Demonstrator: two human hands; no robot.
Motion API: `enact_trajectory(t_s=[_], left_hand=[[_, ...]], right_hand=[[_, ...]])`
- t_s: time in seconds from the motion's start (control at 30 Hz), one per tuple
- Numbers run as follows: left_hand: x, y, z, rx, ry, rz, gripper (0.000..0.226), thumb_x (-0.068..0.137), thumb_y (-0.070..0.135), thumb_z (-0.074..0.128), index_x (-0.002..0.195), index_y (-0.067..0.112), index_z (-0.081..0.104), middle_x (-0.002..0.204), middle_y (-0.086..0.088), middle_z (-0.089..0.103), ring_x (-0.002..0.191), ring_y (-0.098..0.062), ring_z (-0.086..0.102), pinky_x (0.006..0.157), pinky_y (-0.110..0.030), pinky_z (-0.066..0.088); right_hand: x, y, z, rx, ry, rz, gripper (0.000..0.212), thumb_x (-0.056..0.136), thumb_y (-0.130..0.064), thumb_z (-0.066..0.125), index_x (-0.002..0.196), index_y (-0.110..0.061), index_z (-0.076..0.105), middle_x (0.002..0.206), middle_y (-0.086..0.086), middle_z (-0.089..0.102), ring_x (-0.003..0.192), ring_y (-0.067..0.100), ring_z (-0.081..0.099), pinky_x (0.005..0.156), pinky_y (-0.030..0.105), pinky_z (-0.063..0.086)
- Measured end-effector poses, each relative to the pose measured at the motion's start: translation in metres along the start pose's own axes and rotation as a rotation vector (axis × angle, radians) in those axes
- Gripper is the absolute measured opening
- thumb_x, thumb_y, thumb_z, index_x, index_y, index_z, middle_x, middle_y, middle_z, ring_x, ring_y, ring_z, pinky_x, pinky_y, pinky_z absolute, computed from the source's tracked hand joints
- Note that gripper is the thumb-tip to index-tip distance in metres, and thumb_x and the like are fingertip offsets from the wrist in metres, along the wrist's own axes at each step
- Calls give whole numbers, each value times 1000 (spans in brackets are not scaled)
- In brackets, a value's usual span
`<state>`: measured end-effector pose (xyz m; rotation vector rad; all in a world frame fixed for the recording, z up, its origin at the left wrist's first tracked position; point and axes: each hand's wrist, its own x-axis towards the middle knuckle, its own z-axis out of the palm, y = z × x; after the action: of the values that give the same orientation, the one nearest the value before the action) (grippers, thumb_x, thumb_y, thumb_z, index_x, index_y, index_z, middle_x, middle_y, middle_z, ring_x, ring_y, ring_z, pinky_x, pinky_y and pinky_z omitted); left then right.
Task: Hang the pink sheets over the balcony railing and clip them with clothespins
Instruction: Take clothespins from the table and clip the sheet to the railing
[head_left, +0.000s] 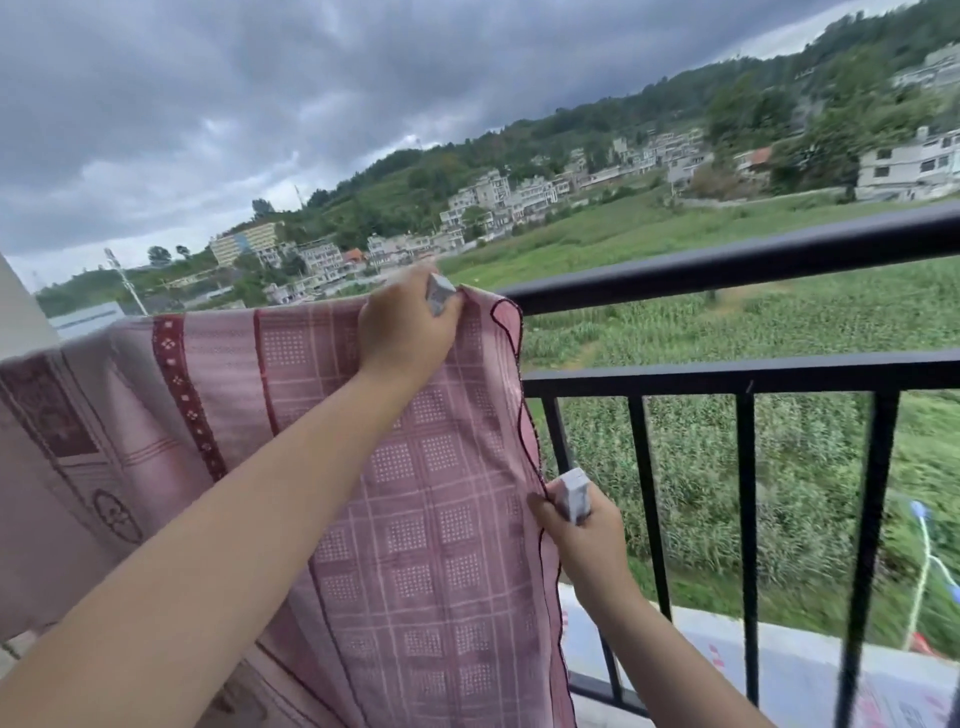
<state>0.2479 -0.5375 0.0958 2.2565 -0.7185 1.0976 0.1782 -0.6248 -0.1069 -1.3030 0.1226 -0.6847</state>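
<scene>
Pink sheet (415, 467) draped over railing (727, 267), beneath left hand (402, 332). Left grips clothespin (440, 294) at the top fold; right hand (576, 525) pinches hem, holding second clothespin (574, 493). Clipping stage. Next, likely: press pin down over fabric and rail.

So both arms are bare all the way up as far as the shot goes, no sleeve edge showing anywhere. The left hand (402, 332) and right hand (576, 535) have no gloves, rings, watch or bracelets on them (nails are too blurry to say anything about). Short, rounded fingers, smooth forearms, nothing worn at either wrist.
</scene>
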Motion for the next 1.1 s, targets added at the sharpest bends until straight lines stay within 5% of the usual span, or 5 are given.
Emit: enact_trajectory(t_s=[0.1,0.17,0.27,0.47,1.1], left_hand=[[-26,2,5,-10,-60,483,26,74,-2,64,100,1,65,101,-17,69,89,-28,67,66,-23,52],[-51,3,12,80,-425,830,34,73,-1,60,105,8,65,112,-10,67,93,-24,67,67,-28,57],[-70,5,24,368,-1025,742,42,82,15,49,124,17,52,138,2,46,119,-18,52,87,-35,50],[-67,-5,32,225,-1552,450,36,84,34,58,104,5,62,103,-15,67,95,-28,61,84,-40,50],[-101,-58,28,15,-1622,520,13,79,24,59,70,21,49,64,0,58,52,-17,52,49,-23,40]], right_hand=[[5,1,-5,120,12,67,33,75,7,64,55,-15,51,55,1,47,56,14,43,59,29,36],[5,4,-10,176,7,78,31,74,9,64,56,-14,54,56,2,51,57,14,49,61,28,41],[-5,14,-10,245,-16,127,27,73,9,65,58,-12,56,56,-2,56,56,9,55,64,28,45],[-36,24,-4,301,-10,163,33,70,4,68,49,-22,64,51,-9,63,56,5,58,65,26,47],[-95,20,35,269,199,153,51,76,18,55,44,-22,61,68,10,56,70,23,54,74,40,45]])
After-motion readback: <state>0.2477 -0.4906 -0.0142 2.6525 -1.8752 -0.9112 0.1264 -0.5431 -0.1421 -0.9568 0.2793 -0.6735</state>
